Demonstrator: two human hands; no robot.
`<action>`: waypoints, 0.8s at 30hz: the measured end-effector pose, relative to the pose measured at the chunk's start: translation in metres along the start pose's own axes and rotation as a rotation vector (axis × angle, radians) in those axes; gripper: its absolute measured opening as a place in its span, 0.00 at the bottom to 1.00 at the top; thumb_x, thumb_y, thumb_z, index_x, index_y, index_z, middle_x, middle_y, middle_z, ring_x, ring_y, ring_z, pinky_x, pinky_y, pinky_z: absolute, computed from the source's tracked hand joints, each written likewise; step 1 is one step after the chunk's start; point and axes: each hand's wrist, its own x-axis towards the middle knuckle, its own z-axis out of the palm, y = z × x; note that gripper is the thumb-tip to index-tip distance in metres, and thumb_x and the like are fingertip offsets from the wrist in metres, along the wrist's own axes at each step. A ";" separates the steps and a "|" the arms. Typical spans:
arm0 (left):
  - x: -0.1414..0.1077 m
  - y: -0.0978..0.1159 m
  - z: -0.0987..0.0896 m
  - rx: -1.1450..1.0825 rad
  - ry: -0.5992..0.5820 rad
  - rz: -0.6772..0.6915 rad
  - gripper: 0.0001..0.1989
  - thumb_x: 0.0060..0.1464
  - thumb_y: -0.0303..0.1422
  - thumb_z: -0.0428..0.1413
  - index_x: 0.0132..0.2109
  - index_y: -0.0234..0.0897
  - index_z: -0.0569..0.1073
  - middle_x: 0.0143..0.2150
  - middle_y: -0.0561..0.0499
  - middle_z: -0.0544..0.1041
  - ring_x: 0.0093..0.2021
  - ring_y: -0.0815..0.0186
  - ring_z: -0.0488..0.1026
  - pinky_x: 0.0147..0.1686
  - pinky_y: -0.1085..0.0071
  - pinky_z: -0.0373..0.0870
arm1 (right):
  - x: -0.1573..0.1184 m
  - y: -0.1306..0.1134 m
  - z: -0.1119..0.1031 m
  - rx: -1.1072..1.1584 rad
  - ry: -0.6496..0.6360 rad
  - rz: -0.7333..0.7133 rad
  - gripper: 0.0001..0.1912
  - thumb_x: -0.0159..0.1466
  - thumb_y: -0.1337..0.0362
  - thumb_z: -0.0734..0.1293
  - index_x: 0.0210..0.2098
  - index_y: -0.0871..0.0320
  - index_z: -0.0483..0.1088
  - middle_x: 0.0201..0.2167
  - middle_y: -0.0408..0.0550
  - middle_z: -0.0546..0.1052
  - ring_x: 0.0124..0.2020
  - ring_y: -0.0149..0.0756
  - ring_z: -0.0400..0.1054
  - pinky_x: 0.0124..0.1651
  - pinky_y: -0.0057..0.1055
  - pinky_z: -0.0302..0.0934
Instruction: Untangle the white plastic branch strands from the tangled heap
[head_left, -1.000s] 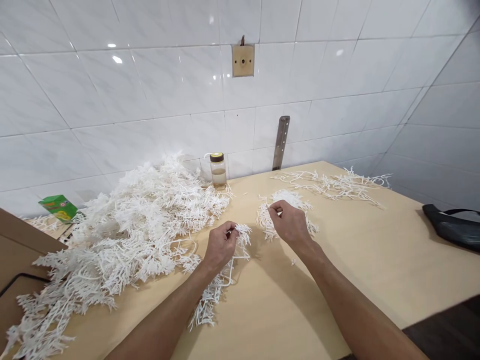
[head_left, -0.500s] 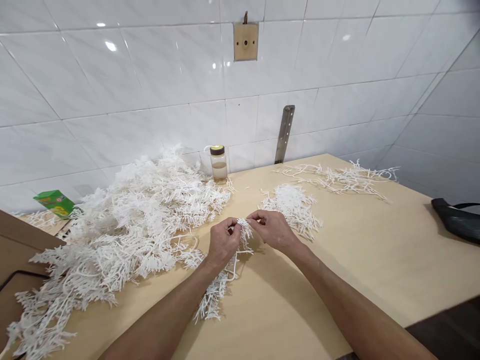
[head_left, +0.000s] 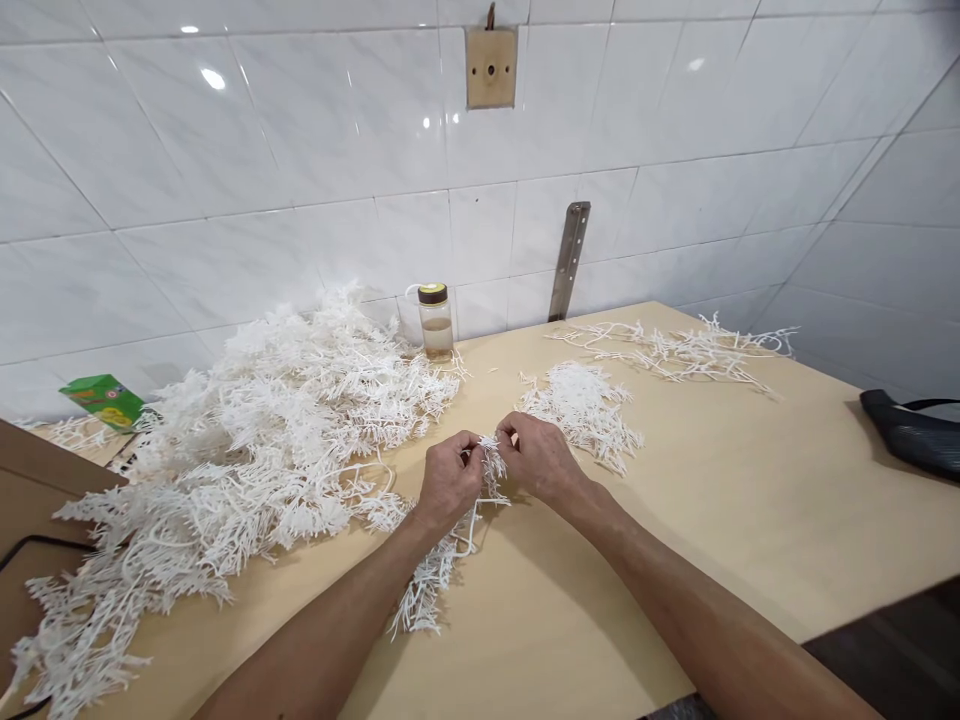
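A white branching plastic sprig, like artificial foliage, is held between my two hands above the table. My left hand pinches it with thumb and forefinger. My right hand has its fingers closed at the sprig's right side; the fingertips are partly hidden. The sprig's lower fronds and stem hang down behind my left wrist onto the table. Beyond my right hand lies a small heap of short white pieces. A large pile of white sprigs spreads over the left side.
Bare white stems lie at the back right. A jar of liquid stands by the tiled wall, near a metal bracket. A green box and brown carton are at the left. A black object sits at the table's right edge.
My right hand has shifted slightly up and its fingers have curled in closer beside the sprig. My left hand keeps its pinch. The view has tilted down a little.
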 end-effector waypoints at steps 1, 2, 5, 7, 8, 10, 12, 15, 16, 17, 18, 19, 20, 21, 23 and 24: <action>0.000 -0.001 0.000 0.011 0.003 0.009 0.09 0.51 0.29 0.50 0.31 0.34 0.75 0.22 0.55 0.69 0.21 0.72 0.61 0.23 0.76 0.57 | 0.002 0.003 0.000 -0.032 0.011 0.008 0.07 0.62 0.71 0.60 0.29 0.58 0.68 0.26 0.47 0.74 0.27 0.34 0.64 0.31 0.29 0.53; -0.001 -0.003 -0.001 0.017 0.006 0.015 0.08 0.51 0.28 0.50 0.31 0.34 0.75 0.21 0.56 0.69 0.21 0.73 0.61 0.23 0.76 0.56 | 0.004 0.007 -0.001 -0.069 0.028 0.032 0.08 0.62 0.71 0.59 0.29 0.58 0.67 0.26 0.48 0.73 0.26 0.34 0.63 0.31 0.29 0.52; -0.003 -0.005 -0.002 0.018 0.010 0.034 0.09 0.51 0.28 0.50 0.31 0.34 0.75 0.21 0.56 0.69 0.20 0.73 0.60 0.23 0.76 0.56 | 0.011 0.027 -0.013 -0.171 0.110 0.177 0.08 0.62 0.73 0.59 0.28 0.58 0.66 0.26 0.49 0.73 0.26 0.36 0.63 0.32 0.31 0.53; -0.004 -0.005 -0.003 0.007 0.022 0.039 0.09 0.52 0.29 0.51 0.32 0.34 0.76 0.22 0.55 0.71 0.21 0.72 0.62 0.23 0.76 0.58 | 0.015 0.043 -0.024 -0.174 0.156 0.254 0.06 0.61 0.70 0.61 0.29 0.57 0.66 0.26 0.48 0.74 0.28 0.38 0.65 0.34 0.31 0.54; -0.004 -0.005 -0.003 0.002 0.033 0.040 0.10 0.52 0.29 0.51 0.32 0.34 0.77 0.23 0.55 0.72 0.21 0.72 0.63 0.24 0.76 0.59 | 0.015 0.049 -0.030 -0.169 0.170 0.285 0.05 0.61 0.68 0.62 0.29 0.56 0.66 0.26 0.48 0.74 0.29 0.38 0.66 0.35 0.32 0.55; -0.005 -0.005 -0.003 0.002 0.061 0.044 0.10 0.53 0.30 0.51 0.33 0.34 0.77 0.23 0.54 0.73 0.22 0.71 0.64 0.25 0.76 0.60 | 0.015 0.056 -0.039 -0.162 0.197 0.310 0.03 0.61 0.66 0.64 0.30 0.56 0.67 0.30 0.48 0.76 0.31 0.40 0.68 0.37 0.34 0.56; -0.005 -0.004 -0.002 0.013 0.084 0.054 0.10 0.53 0.30 0.51 0.32 0.34 0.77 0.23 0.54 0.72 0.23 0.71 0.64 0.26 0.75 0.60 | 0.014 0.052 -0.042 -0.128 0.218 0.286 0.03 0.61 0.65 0.64 0.33 0.57 0.69 0.34 0.50 0.77 0.31 0.40 0.69 0.38 0.35 0.58; -0.006 -0.004 -0.001 0.033 0.100 0.064 0.11 0.54 0.29 0.51 0.30 0.35 0.76 0.22 0.54 0.70 0.23 0.71 0.63 0.26 0.75 0.59 | 0.010 0.031 -0.036 0.069 0.156 0.157 0.07 0.63 0.63 0.63 0.34 0.56 0.73 0.33 0.48 0.78 0.27 0.35 0.69 0.37 0.34 0.61; -0.006 -0.004 -0.001 0.038 0.100 0.067 0.11 0.54 0.29 0.50 0.29 0.36 0.76 0.22 0.54 0.70 0.23 0.71 0.63 0.26 0.75 0.59 | 0.008 0.023 -0.032 0.146 0.124 0.101 0.07 0.63 0.62 0.64 0.34 0.55 0.74 0.32 0.46 0.79 0.26 0.34 0.69 0.36 0.32 0.61; -0.006 -0.004 -0.001 0.044 0.095 0.072 0.11 0.54 0.29 0.50 0.27 0.36 0.75 0.22 0.55 0.69 0.23 0.71 0.62 0.26 0.75 0.58 | 0.007 0.015 -0.028 0.200 0.098 0.045 0.07 0.63 0.62 0.64 0.35 0.55 0.74 0.32 0.45 0.79 0.26 0.33 0.69 0.35 0.31 0.62; -0.006 -0.004 0.000 0.051 0.089 0.077 0.12 0.54 0.29 0.50 0.26 0.36 0.74 0.21 0.55 0.68 0.23 0.71 0.61 0.26 0.75 0.57 | 0.006 0.009 -0.024 0.229 0.070 0.001 0.07 0.63 0.62 0.64 0.35 0.54 0.75 0.33 0.44 0.79 0.27 0.33 0.70 0.36 0.31 0.63; -0.006 -0.005 0.000 0.059 0.085 0.081 0.12 0.54 0.29 0.50 0.25 0.36 0.73 0.21 0.55 0.67 0.22 0.71 0.60 0.26 0.75 0.57 | 0.004 0.004 -0.020 0.241 0.048 -0.028 0.07 0.63 0.63 0.65 0.35 0.54 0.76 0.33 0.44 0.80 0.28 0.33 0.70 0.36 0.31 0.63; -0.006 -0.005 0.000 0.068 0.082 0.082 0.12 0.54 0.29 0.50 0.24 0.36 0.72 0.20 0.55 0.66 0.22 0.71 0.59 0.25 0.75 0.56 | 0.003 0.001 -0.017 0.240 0.025 -0.046 0.06 0.63 0.64 0.65 0.35 0.54 0.76 0.33 0.44 0.80 0.29 0.33 0.70 0.37 0.30 0.63; -0.006 -0.005 0.001 0.076 0.080 0.080 0.13 0.54 0.29 0.50 0.23 0.36 0.71 0.20 0.56 0.64 0.22 0.71 0.59 0.25 0.74 0.55 | 0.003 -0.001 -0.015 0.237 0.003 -0.051 0.06 0.62 0.64 0.65 0.34 0.54 0.76 0.32 0.44 0.79 0.30 0.33 0.71 0.37 0.30 0.63; -0.005 -0.006 0.001 0.089 0.077 0.070 0.13 0.54 0.29 0.49 0.23 0.36 0.70 0.19 0.56 0.63 0.22 0.71 0.57 0.25 0.74 0.54 | 0.001 -0.002 -0.014 0.237 -0.028 -0.047 0.06 0.62 0.65 0.66 0.33 0.54 0.77 0.32 0.44 0.79 0.30 0.33 0.71 0.37 0.30 0.63; -0.004 -0.006 0.002 0.094 0.076 0.063 0.12 0.54 0.28 0.49 0.23 0.36 0.70 0.19 0.56 0.62 0.22 0.71 0.57 0.24 0.74 0.53 | 0.001 -0.001 -0.014 0.240 -0.036 -0.045 0.06 0.62 0.65 0.66 0.33 0.54 0.77 0.32 0.44 0.79 0.30 0.33 0.71 0.36 0.30 0.63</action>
